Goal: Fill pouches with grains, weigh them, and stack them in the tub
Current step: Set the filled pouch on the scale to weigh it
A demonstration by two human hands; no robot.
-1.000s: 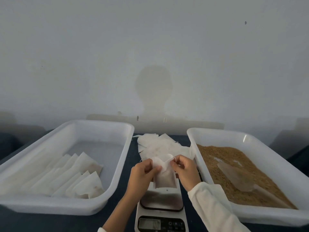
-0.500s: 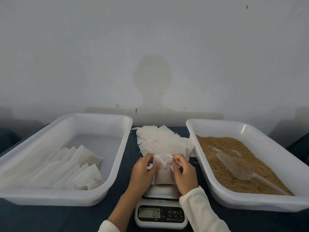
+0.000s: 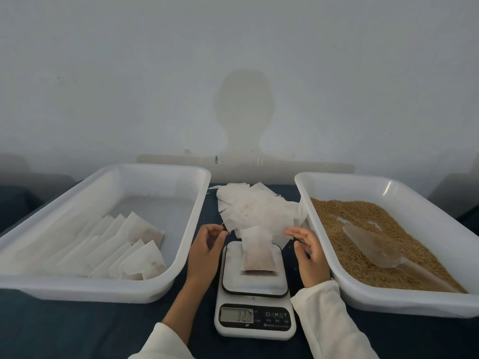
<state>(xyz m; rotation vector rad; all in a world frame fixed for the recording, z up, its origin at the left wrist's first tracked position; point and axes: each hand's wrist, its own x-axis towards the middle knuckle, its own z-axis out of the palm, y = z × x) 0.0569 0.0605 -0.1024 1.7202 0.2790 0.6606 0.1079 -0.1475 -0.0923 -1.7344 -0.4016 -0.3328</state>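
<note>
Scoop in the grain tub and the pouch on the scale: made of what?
Clear scoop: probably glossy plastic; the grain shows through it. Small white pouch on the scale: seemingly matte non-woven or filter-paper fabric; thin, creased, dark filling showing through faintly.

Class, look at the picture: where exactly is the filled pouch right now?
The filled pouch lies on the scale, centre of the head view, between the left hand and right hand, neither touching it.

scale [image 3: 255, 294] | buttons beneath right hand [image 3: 309, 251]: power sign, "M", "T" | display digits blurred, unreadable | small print illegible
</note>
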